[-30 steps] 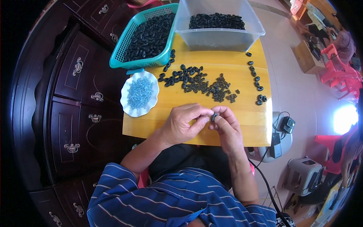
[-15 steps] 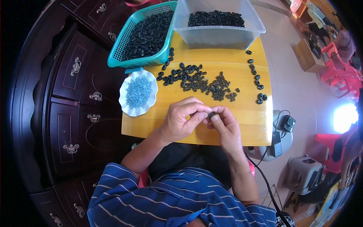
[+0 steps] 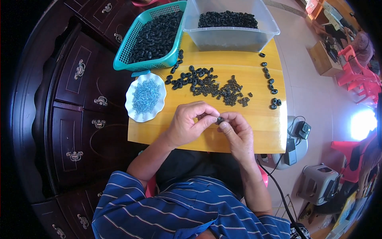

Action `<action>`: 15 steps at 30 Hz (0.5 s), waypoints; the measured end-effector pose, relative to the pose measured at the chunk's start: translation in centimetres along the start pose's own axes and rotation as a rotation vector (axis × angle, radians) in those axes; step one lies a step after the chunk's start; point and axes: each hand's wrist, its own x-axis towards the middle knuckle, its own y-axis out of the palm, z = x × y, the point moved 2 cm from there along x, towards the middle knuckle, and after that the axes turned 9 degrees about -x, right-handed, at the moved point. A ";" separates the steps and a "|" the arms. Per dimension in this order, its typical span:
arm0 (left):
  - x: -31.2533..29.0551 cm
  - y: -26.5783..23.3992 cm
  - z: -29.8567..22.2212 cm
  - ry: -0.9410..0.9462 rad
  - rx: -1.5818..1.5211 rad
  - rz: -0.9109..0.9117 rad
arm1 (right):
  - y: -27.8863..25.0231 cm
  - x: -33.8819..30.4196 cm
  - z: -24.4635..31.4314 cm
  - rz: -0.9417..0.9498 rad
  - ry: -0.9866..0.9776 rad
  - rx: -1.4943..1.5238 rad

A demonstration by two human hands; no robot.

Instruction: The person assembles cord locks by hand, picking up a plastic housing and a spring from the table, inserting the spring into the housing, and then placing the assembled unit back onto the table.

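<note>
- From where I stand I see a person's R hand (image 3: 238, 133) pinching 1 small black part (image 3: 219, 120) btwn thumb & fingers
- L hand (image 3: 190, 123) is right next to it, thumb & pointer tips close together at the part's left side, can't tell if they grip it too
- That part is up over the near side of the yellow table (image 3: 262, 133), in front of the person's blue shirt (image 3: 179, 207) w/ pale stripes
- Past the hands, mid table, lots of little dark bits (image 3: 230, 95) lie in a loose heap
- Just L of those, a bunch of fatter black pieces (image 3: 193, 75), some touching
- Near the table's R edge, a crooked row of black beads (image 3: 267, 75), w/ 3 bunched at the near end
- On the L side, a white wavy plate (image 3: 129, 99) w/ a pile of tiny clear-blue bits (image 3: 146, 96)
- At the far end, a green basket (image 3: 155, 65) & a see-thru tub (image 3: 234, 42) side by side, both w/ lots of black pcs inside
- Dark wood drawers (image 3: 73, 131) stand L of the table, & a gray stool (image 3: 320, 179) is on the floor to the R
</note>
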 end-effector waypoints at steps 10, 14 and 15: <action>0.4 -0.5 0.4 -0.107 -0.170 0.120 | -0.2 -0.1 0.3 0.012 0.004 -0.038; 0.6 0.3 0.1 -0.024 -0.179 0.093 | -0.6 0.1 0.3 0.037 0.042 0.070; 0.6 0.6 0.0 0.079 -0.077 0.072 | -0.7 0.1 0.2 0.037 0.037 0.109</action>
